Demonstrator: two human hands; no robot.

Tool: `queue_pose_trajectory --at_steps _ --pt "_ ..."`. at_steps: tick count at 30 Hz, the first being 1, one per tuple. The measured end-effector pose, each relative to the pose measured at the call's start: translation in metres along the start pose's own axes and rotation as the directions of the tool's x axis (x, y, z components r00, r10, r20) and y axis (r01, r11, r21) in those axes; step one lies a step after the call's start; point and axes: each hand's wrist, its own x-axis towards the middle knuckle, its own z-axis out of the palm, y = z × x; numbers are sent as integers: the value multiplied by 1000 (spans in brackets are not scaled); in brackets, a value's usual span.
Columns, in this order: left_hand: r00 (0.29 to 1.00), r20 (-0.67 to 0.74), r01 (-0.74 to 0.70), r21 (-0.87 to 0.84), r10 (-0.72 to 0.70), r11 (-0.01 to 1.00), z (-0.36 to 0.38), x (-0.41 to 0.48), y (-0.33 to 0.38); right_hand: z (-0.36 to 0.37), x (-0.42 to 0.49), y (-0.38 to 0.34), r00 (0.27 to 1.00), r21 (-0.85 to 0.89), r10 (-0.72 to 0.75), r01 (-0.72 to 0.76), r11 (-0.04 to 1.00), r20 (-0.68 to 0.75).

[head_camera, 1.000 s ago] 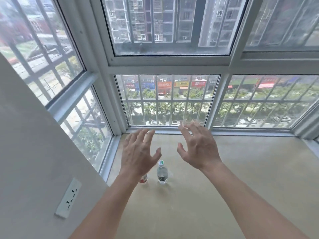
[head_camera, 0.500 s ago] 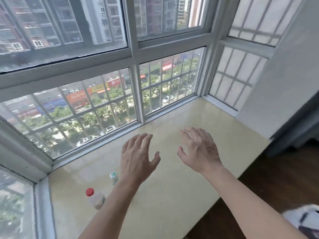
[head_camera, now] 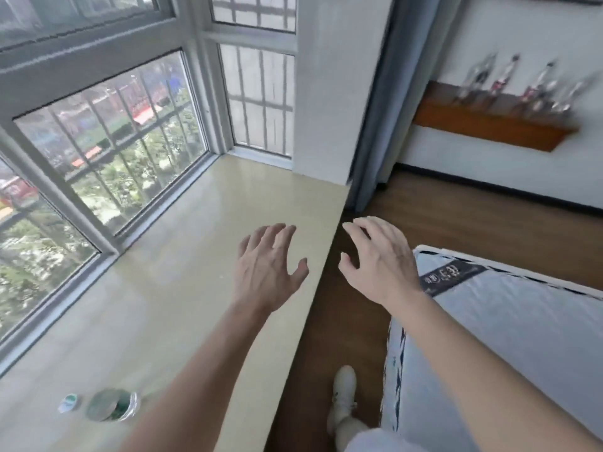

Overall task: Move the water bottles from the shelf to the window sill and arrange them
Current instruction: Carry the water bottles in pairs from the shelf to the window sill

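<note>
Reaching out in front of the body, both hands were empty, with the fingers spread wide and holding nothing. Nearest, behind and below the left fingers, a small clear plastic water bottle with a green label (head_camera: 112, 405) was on the pale yellow glossy window sill (head_camera: 182, 256), close to the forearm; motion blur made it hard to say whether it stood or lay. A small white-and-green cap (head_camera: 69, 402), probably a second bottle's top, showed just beside it, on the side away from the arm. The left hand (head_camera: 266, 270) hovered over the sill's room-side edge, palm down. The right hand (head_camera: 380, 262) hung beyond that edge, over the dark wooden floor (head_camera: 473, 223) and beside the light blue quilted mattress (head_camera: 522, 337). Far ahead of the right fingers, a brown wooden wall shelf (head_camera: 489, 125) carried a row of blurred clear bottles with red labels (head_camera: 522, 83), apparently four. The open, level hands and the view toward the shelf suggested a return trip for more bottles, the first ones parked near the sill's end to leave room for a row.
</note>
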Motion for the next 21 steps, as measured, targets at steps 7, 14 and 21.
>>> queue_pose_trajectory --at_steps 7,14,21 --pt "989 42 -137 -28 138 990 43 54 52 11 -4 76 991 -13 110 -111 994 -72" --pt "978 84 -190 -23 191 982 98 141 98 48 44 164 983 3 167 -167 986 -81" --pt "972 126 -202 11 199 979 155 256 142 76 126 261 980 19 188 -188 982 -61"
